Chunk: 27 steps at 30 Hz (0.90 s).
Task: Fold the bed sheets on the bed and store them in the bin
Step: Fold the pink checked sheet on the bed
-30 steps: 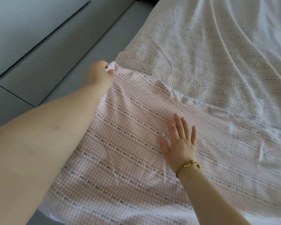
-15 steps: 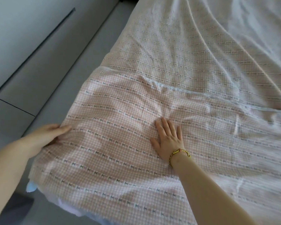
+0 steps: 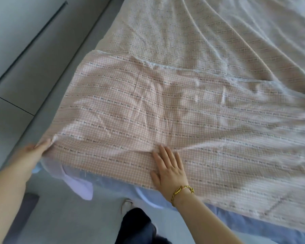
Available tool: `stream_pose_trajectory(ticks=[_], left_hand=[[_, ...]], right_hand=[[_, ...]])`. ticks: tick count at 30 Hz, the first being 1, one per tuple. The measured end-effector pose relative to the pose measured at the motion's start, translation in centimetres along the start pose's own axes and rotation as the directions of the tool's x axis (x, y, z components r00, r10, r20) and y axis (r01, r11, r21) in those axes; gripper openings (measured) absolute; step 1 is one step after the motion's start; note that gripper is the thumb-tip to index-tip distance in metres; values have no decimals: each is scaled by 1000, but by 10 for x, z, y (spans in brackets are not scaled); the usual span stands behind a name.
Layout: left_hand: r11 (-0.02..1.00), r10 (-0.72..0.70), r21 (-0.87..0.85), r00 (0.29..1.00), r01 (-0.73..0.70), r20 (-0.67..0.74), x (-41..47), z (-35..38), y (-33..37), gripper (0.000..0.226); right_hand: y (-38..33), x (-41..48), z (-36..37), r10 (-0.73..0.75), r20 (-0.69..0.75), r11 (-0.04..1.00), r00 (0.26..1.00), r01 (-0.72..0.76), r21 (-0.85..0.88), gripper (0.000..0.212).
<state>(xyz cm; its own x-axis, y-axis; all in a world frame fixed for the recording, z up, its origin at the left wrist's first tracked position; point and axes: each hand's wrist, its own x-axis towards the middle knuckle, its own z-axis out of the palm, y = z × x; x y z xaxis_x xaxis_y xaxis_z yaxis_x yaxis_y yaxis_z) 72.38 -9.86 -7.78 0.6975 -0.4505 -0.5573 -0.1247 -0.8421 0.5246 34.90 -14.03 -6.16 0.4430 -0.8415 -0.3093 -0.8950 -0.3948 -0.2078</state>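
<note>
Pink gingham sheet (image 3: 148,111), folded, wrinkled; left hand (image 3: 36,152) pinches corner, right hand (image 3: 169,171) splayed flat atop.

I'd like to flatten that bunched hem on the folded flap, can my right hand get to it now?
Probably yes: the right hand lies flat on the sheet, holding nothing, and only bare fabric lies between it and the hem.
</note>
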Motion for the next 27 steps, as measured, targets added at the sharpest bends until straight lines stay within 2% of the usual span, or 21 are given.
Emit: stream_pose_trajectory(ticks=[1, 2, 3, 4, 5, 6, 7, 8, 9, 10, 11, 12, 13, 14, 15, 17, 19, 21, 23, 26, 27], left_hand=[[999, -15, -29, 1000, 15, 0, -43, 4, 15, 68], [999, 33, 3, 997, -32, -74, -55, 15, 18, 62], [994, 35, -106, 998, -41, -59, -50, -7, 7, 60], [998, -7, -69, 996, 1, -86, -39, 17, -8, 70], [993, 42, -108, 995, -52, -92, 42, 45, -60, 96], [985, 73, -137, 977, -102, -199, 113, 85, -105, 127], [963, 51, -247, 971, -110, -234, 142, 114, -123, 141], [898, -14, -433, 978, -78, -206, 134, 125, -119, 132], [845, -8, -533, 993, -55, -116, 91, 113, -98, 100], [803, -32, -596, 999, 1, -42, 14, 84, -54, 64], [777, -54, -625, 997, 74, 51, -84, 64, 5, 44], [803, -102, -591, 995, 72, -16, -93, 64, 18, 41], [767, -99, -640, 994, 55, -33, -101, 32, 19, 44], [724, -65, -688, 998, 50, 5, -101, 69, 20, 46], [717, -73, -693, 997, 77, 35, -99, 53, 26, 45], [681, -87, -728, 996, 81, 29, -96, 51, 28, 42], [657, -95, -748, 994, 97, 45, -90, 44, 34, 37], [615, -94, -781, 993, 112, 68, -83, 36, 43, 22], [615, -104, -780, 993, 114, 62, -78, 31, 47, 10], [625, -50, -777, 997, 76, 58, -72, 19, 56, 18], [631, -31, -774, 998, 60, 53, -76, 13, 59, 17]], right_hand=[[3, -12, 4, -10, -76, 1000, 997, 10, 0, 53], [6, -26, 8, -17, -108, 1000, 994, 17, 5, 52], [9, -39, 12, -23, -139, 1000, 990, 23, 0, 51], [15, -53, 17, -27, -164, 1000, 986, 27, -1, 49], [22, -67, 22, -11, -196, 999, 980, 20, 45, 46], [27, -83, 24, 63, -237, 984, 970, -21, 174, 39], [30, -97, 22, 189, -259, 922, 947, -81, 378, 30], [31, -107, 17, 351, -188, 783, 917, -177, 596, 26], [32, -114, 16, 475, -5, 569, 880, -303, 765, 28], [32, -120, 14, 516, 233, 280, 824, -419, 864, 29], [31, -123, 13, 493, 400, 34, 773, -476, 879, 28], [30, -124, 12, 453, 500, -157, 738, -486, 860, 25], [27, -121, 11, 407, 555, -310, 726, -461, 831, 23], [23, -116, 9, 380, 574, -418, 726, -419, 806, 23], [20, -110, 6, 365, 572, -487, 734, -374, 790, 23], [12, -94, 1, 355, 573, -580, 739, -307, 755, 24], [4, -78, -4, 367, 575, -607, 731, -281, 744, 23], [-3, -64, -9, 399, 576, -598, 714, -274, 753, 23], [-3, -56, -15, 459, 573, -580, 679, -259, 773, 25], [2, -50, -21, 577, 527, -520, 624, -217, 826, 25], [6, -49, -23, 626, 499, -467, 599, -225, 855, 26]])
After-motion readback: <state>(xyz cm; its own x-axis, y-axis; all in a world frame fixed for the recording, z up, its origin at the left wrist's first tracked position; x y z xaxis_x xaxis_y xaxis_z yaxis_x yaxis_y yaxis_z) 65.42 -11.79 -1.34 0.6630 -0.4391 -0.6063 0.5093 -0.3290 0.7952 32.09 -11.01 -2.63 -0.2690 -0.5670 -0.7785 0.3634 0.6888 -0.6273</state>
